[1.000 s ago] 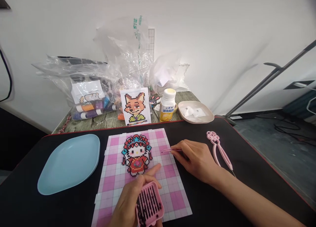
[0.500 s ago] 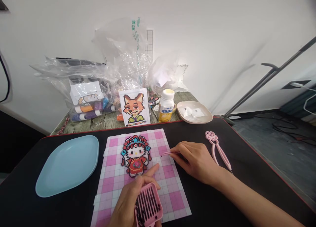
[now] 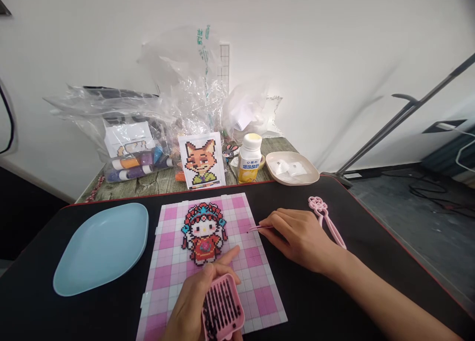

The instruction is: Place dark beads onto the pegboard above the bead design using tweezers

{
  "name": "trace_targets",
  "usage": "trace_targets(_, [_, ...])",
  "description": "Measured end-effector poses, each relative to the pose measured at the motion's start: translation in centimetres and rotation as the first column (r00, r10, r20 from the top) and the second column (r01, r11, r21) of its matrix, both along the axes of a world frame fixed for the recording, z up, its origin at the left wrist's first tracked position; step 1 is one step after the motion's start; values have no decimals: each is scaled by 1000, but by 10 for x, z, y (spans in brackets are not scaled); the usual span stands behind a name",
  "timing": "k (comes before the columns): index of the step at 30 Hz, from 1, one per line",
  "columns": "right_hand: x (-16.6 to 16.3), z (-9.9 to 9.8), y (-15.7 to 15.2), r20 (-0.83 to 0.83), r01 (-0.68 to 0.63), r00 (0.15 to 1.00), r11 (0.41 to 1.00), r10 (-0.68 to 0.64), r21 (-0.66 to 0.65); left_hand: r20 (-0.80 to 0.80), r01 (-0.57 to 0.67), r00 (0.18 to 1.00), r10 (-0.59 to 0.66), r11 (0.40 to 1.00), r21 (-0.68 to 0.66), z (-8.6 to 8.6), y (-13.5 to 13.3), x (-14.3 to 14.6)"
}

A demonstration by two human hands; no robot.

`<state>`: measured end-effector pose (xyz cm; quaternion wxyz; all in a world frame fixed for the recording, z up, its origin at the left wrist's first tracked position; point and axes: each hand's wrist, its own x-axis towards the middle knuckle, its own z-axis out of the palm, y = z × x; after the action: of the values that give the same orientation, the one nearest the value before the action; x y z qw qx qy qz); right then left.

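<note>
My left hand (image 3: 193, 296) is closed round a small pink bead tray (image 3: 224, 306), whose grooves hold rows of black beads. Its forefinger reaches out over the pegboard. Pinched in my right hand (image 3: 297, 237) are pink tweezers (image 3: 261, 227), with a tiny dark bead at their tip above the board's right side. Beneath both hands lies the pink-and-white checked pegboard (image 3: 254, 281). On its upper part is a bead figure (image 3: 204, 234) of a white cat-like character in a red outfit and headdress.
A blue plate (image 3: 102, 249) lies left of the board. Pink flower-handled tweezers (image 3: 326, 222) rest at the right. Behind stand a fox pattern card (image 3: 202, 160), a yogurt bottle (image 3: 250, 158), a cream dish (image 3: 293, 177) with packets and plastic bags (image 3: 137, 113) of bead tubes.
My right hand has shifted slightly right and up with the tweezers, whose tip is now nearer the board's right edge. My left hand and the bead tray have hardly moved.
</note>
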<state>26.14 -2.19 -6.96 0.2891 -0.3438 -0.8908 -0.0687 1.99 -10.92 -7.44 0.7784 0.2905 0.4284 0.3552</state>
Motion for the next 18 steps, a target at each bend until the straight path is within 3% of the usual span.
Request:
trace_targets(5, [3, 5, 0, 22, -12, 1000, 1000, 12, -23, -2, -5, 1000, 5, 1000, -2, -4, -1, -2])
trace_targets(11, [5, 4, 1, 39, 0, 999, 999, 2, -54, 8, 5, 1000, -5, 1000, -15, 2, 2, 3])
trace_targets(18, [1, 1, 0, 34, -23, 999, 999, 24, -33, -21, -3, 1000, 4, 999, 42, 3, 0, 4])
